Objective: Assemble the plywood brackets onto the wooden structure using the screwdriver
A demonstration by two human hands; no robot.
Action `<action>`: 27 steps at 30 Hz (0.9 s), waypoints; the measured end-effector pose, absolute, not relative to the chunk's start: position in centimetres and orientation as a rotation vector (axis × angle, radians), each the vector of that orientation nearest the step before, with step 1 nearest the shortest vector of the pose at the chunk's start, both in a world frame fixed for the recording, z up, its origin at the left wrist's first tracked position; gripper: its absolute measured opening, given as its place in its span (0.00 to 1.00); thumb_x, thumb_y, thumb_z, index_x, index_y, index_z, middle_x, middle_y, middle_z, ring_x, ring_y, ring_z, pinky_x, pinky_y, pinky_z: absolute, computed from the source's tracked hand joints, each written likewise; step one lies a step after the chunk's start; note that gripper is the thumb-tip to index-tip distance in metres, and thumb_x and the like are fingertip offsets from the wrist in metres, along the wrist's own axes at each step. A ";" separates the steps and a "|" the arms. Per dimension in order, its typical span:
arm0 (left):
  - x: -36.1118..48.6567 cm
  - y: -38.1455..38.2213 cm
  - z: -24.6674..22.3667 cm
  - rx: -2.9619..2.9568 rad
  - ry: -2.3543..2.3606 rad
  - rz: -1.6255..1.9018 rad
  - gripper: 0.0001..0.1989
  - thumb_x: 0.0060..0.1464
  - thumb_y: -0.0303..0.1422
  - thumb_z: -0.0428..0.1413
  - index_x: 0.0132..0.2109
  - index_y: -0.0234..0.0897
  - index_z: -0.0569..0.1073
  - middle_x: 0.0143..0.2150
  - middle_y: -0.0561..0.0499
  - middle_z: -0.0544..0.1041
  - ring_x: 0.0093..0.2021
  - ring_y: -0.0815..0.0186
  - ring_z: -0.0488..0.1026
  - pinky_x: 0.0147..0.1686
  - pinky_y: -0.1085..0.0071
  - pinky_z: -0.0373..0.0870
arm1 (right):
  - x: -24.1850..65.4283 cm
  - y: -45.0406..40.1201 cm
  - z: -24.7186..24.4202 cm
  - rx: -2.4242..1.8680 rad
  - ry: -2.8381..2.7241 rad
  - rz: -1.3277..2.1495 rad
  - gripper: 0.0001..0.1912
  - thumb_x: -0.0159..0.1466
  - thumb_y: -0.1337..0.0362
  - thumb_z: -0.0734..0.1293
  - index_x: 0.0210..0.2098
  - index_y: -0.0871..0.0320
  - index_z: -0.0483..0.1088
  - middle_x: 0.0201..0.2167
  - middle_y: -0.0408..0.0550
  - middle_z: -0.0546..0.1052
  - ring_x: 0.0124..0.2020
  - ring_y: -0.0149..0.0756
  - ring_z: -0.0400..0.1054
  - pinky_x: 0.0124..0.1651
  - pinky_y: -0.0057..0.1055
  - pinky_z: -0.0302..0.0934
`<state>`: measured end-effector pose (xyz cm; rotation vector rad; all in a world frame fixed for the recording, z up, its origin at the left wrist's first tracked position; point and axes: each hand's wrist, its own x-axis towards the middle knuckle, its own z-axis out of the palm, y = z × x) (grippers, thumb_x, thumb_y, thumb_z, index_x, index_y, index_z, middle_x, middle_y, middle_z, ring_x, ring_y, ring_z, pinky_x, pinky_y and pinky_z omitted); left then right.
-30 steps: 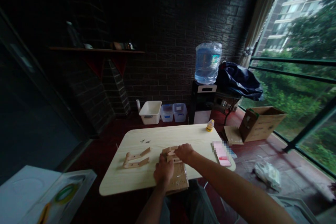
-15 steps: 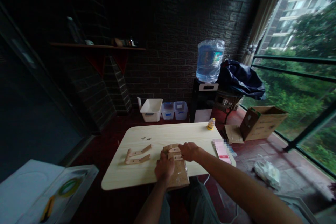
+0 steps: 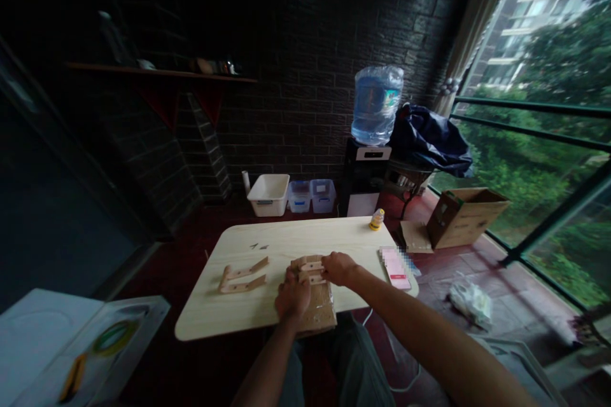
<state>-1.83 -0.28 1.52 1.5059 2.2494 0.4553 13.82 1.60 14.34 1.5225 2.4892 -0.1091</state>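
Note:
A light wooden piece with two arms (image 3: 313, 266) lies on a sheet of brown cardboard (image 3: 317, 313) at the front of the table. My left hand (image 3: 293, 296) is closed on its left end, with the fingers bent over the wood. From the other side, my right hand (image 3: 338, 268) grips the right ends of the arms, fingertips pressed together. Whether the right fingers also pinch something small cannot be seen. Left of the cardboard rests a similar two-armed wooden frame (image 3: 231, 287), untouched. Small dark pieces (image 3: 259, 246) lie behind it.
On the pale wooden table (image 3: 210, 315) stand a yellow-capped bottle (image 3: 377, 220) and a phone (image 3: 396, 269) at the right. An open white case (image 3: 138, 337) is at the lower left. Plastic bins (image 3: 268, 195), a water dispenser (image 3: 367, 168) and a cardboard box (image 3: 465, 219) stand beyond.
The view has turned slightly, so everything sits a little further left and higher. Both hands stay on the wooden piece, with little visible movement.

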 end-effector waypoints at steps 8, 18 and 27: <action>-1.9 -0.5 1.6 1.540 2.245 0.483 0.29 0.65 0.48 0.40 0.66 0.39 0.59 0.55 0.38 0.78 0.56 0.48 0.76 0.51 0.54 0.72 | 13.6 1.8 15.2 1.363 2.546 -0.056 0.17 0.66 0.65 0.65 0.54 0.59 0.74 0.48 0.60 0.81 0.48 0.49 0.79 0.44 0.39 0.72; -1.8 -0.3 1.7 1.516 2.244 0.464 0.29 0.65 0.47 0.42 0.67 0.41 0.59 0.55 0.40 0.79 0.56 0.49 0.76 0.51 0.55 0.72 | 14.0 2.7 14.5 1.453 2.514 -0.158 0.17 0.68 0.59 0.65 0.50 0.62 0.77 0.47 0.62 0.82 0.48 0.49 0.78 0.46 0.37 0.71; -2.1 -0.2 1.1 1.537 2.252 0.472 0.31 0.63 0.47 0.45 0.70 0.41 0.56 0.56 0.39 0.78 0.54 0.50 0.77 0.49 0.56 0.74 | 13.5 3.0 13.3 1.445 2.540 -0.136 0.18 0.64 0.64 0.67 0.52 0.61 0.75 0.46 0.63 0.82 0.45 0.52 0.79 0.43 0.40 0.73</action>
